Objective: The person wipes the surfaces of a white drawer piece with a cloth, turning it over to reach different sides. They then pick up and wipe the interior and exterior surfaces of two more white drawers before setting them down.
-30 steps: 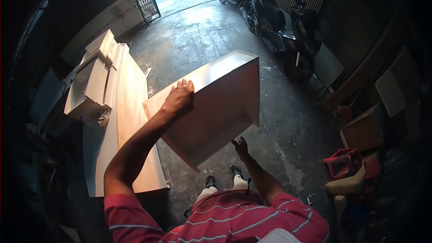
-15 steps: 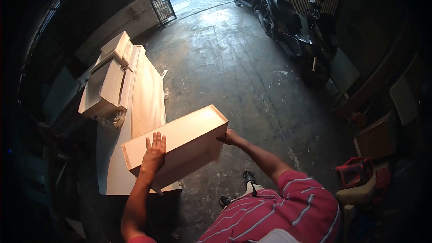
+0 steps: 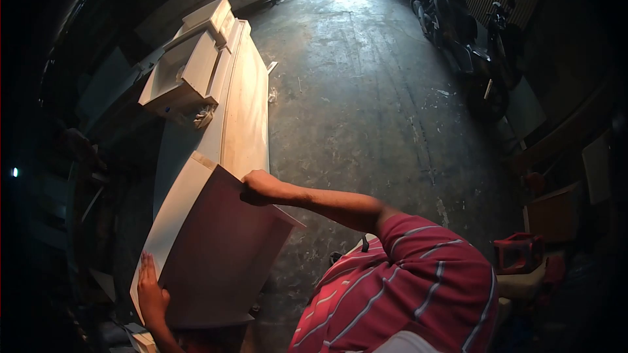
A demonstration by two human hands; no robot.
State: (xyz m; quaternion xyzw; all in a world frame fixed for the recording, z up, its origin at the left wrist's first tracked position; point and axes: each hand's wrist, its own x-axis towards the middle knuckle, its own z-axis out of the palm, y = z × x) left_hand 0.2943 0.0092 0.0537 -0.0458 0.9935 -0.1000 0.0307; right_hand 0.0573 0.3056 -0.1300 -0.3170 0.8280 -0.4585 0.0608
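Note:
A pale wooden drawer [image 3: 226, 255] is tilted on its side in front of me, between my two hands, its broad shaded face toward me. My left hand [image 3: 153, 297] grips its near left edge, fingers stretched along the light outer panel and thumb on the shaded side. At the drawer's far upper corner, my right hand [image 3: 263, 187] is closed on the edge, with the fingertips hidden behind it. Beyond the drawer lies a long pale wooden piece [image 3: 247, 117], partly covered by it. Whether the drawer rests on anything underneath is hidden.
Two more wooden drawers, a nearer one [image 3: 180, 72] and a farther one [image 3: 206, 19], sit on the long piece. Motorcycles [image 3: 451, 26] are parked at the right. A red plastic stool [image 3: 517, 253] and boards stand right of me on the concrete floor [image 3: 353, 104].
The drawer has swung round to the left and tipped, showing its shaded face. My right hand moved left with its corner; my left hand went down and left. The view has shifted too.

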